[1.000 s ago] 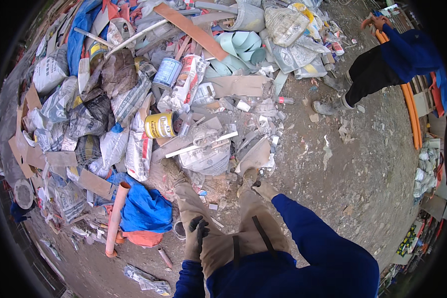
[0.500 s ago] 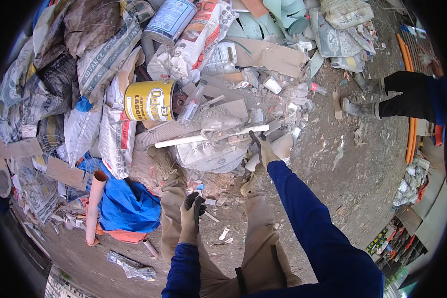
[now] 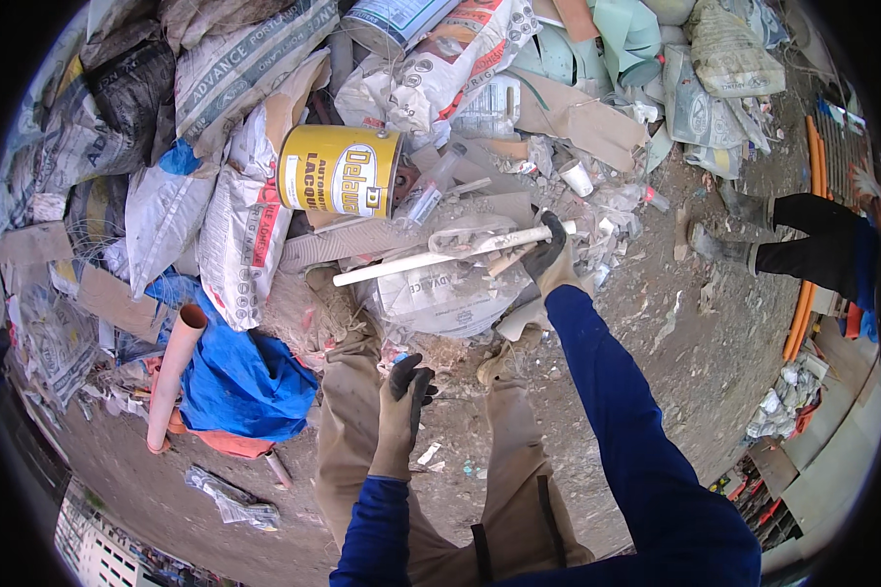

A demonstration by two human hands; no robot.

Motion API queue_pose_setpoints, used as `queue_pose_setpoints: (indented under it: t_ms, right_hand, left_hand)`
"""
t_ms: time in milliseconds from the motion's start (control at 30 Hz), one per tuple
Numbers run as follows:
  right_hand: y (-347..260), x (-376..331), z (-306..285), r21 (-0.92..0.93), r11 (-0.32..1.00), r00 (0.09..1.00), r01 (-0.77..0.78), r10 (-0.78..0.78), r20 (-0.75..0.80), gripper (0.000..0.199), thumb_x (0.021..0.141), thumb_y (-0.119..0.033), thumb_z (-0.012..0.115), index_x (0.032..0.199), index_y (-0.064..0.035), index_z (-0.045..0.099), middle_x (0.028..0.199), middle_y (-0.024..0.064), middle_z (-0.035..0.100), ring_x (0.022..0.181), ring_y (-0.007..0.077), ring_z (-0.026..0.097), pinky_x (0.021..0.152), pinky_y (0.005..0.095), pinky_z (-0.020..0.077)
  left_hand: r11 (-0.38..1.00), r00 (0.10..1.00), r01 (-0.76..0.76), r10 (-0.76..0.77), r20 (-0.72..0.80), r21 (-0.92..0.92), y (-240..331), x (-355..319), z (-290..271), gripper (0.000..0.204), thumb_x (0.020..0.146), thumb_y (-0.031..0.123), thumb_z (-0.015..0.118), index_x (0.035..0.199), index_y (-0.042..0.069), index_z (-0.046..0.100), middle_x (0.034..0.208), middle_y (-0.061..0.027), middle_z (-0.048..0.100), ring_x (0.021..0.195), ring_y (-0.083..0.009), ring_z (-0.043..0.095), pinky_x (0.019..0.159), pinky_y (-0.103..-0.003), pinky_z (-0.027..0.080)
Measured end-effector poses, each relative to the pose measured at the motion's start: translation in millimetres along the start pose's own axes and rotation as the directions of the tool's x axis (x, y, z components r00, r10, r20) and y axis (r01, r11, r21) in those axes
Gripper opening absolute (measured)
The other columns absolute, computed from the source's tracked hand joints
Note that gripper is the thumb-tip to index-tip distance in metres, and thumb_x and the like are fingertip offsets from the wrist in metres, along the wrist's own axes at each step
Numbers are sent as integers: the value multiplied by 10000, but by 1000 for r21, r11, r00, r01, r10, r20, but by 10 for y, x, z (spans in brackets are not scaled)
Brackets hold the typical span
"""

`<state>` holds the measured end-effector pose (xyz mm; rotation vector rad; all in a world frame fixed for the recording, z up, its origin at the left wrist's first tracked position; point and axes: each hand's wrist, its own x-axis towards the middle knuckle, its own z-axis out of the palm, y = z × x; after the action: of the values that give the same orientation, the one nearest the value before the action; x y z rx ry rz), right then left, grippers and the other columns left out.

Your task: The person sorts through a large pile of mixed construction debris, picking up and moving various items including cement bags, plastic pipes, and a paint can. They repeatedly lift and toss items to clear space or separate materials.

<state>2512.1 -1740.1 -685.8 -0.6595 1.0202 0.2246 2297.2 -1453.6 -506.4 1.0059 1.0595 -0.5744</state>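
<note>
White stick (image 3: pixel 396 265): laid slantwise over a dusty pale sack (image 3: pixel 431 305); its right end is crossed by the fingers of the right hand (image 3: pixel 550 256), while its left end is pointed away from that hand.
Right hand's state: gloved and stretched out over the rubble; whether the stick is gripped or merely touched cannot be told.
Left hand (image 3: pixel 404 391): gloved, held in front of the legs, fingers loosely curled with a gap left at the thumb; nothing is seen held, and the stick is placed beyond it, well apart.
Yellow can (image 3: pixel 335 171): tipped on its side beyond the stick's left half.
Clear bottle (image 3: pixel 427 199): lodged just beside the can.
Blue tarpaulin (image 3: pixel 245 382): heaped at the left, flanked by a reddish pipe (image 3: pixel 174 382).
Co-worker's legs (image 3: pixel 803 235): seen at the far right.
</note>
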Motion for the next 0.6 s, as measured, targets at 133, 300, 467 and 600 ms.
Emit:
queue_pose_setpoints:
  t_ms: [133, 300, 467, 600]
  right_hand:
    - [-296, 51, 705, -362, 932, 995, -10, 44, 86, 275, 962, -287, 659, 1176, -119, 617, 1131, 75, 578, 1025, 251, 592, 855, 443, 566]
    - [-403, 16, 1115, -725, 688, 1000, 29, -19, 22, 304, 967, -329, 650, 1219, -163, 688, 1177, 44, 570, 1000, 222, 588, 865, 397, 492]
    - [-268, -229, 1073, -424, -872, 718, 243, -132, 683, 363, 1012, -232, 599, 1351, -103, 619, 1201, 205, 616, 1062, 362, 627, 959, 475, 479]
    - [-57, -572, 1146, -850, -464, 352, 249, -774, 526, 834, 853, -310, 795, 1503, 27, 395, 1403, 306, 511, 1264, 485, 523, 1135, 514, 399]
  left_hand:
    - [1000, 1000, 22, -22, 16, 17, 31, 26, 28, 413, 998, 179, 698, 1365, 28, 585, 1067, -60, 692, 880, -132, 661, 766, -277, 547]
    - [1000, 1000, 26, -26, -6, 17, 118, 31, 63, 419, 1006, 212, 692, 1364, 21, 588, 1092, -76, 700, 881, -147, 667, 768, -283, 541]
    - [999, 1000, 22, -22, -7, 29, 115, 20, 101, 442, 1004, 250, 688, 1379, 38, 589, 1103, -65, 707, 854, -118, 658, 748, -259, 522]
    - [993, 1000, 29, -29, -2, 113, 157, -30, 122, 458, 1007, 274, 678, 1390, 41, 581, 1104, -59, 701, 857, -100, 648, 744, -241, 512]
